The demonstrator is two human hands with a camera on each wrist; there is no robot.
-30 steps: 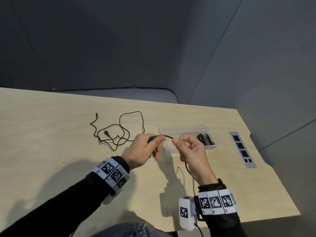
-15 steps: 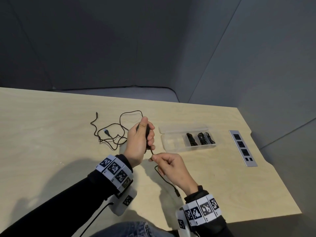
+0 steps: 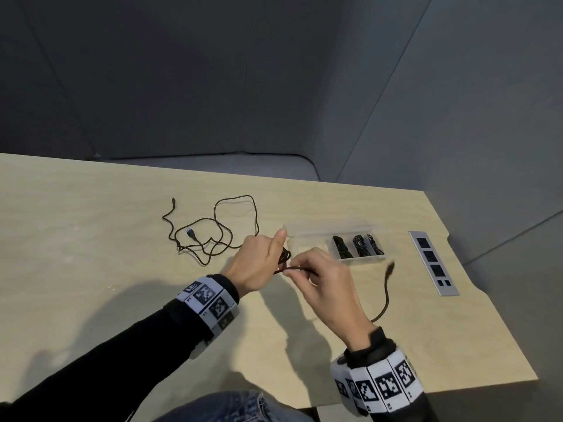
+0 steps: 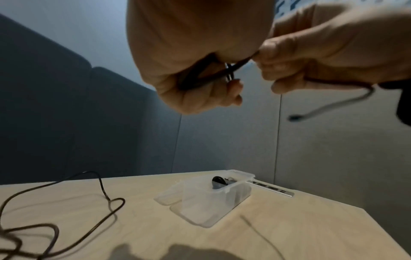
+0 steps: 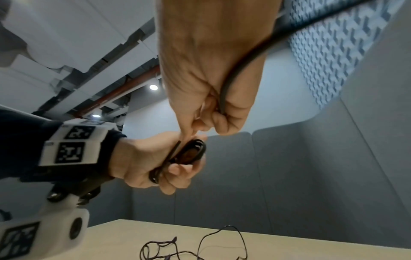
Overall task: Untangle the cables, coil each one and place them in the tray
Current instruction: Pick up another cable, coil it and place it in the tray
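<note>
Head view, as I log it: my left hand (image 3: 259,263) is raised over the wooden table (image 3: 91,239), fingers curled round a small coil of black cable (image 3: 285,257), thumb pointing up. My right hand (image 3: 327,287) pinches the strand running out of that coil; the loose tail (image 3: 386,295) swings out past my right wrist with its plug in the air, blurred. A second cable (image 3: 213,229) lies tangled on the table to the left, both plugs showing. The clear tray (image 3: 310,229) sits just beyond my hands, three coiled cables (image 3: 358,246) side by side in its right part. A metal socket strip (image 3: 432,263) is set into the table further right. Left wrist view: left hand (image 4: 189,52) closed round the coil's loops (image 4: 200,77), right hand (image 4: 322,49) nipping the strand beside it; tray (image 4: 200,202) below. Right wrist view: right hand (image 5: 211,70) with fingertips pinched, cable crossing the palm; left hand (image 5: 144,161) clasping the oval coil (image 5: 191,151); tangled cable (image 5: 200,246) on the table.
</note>
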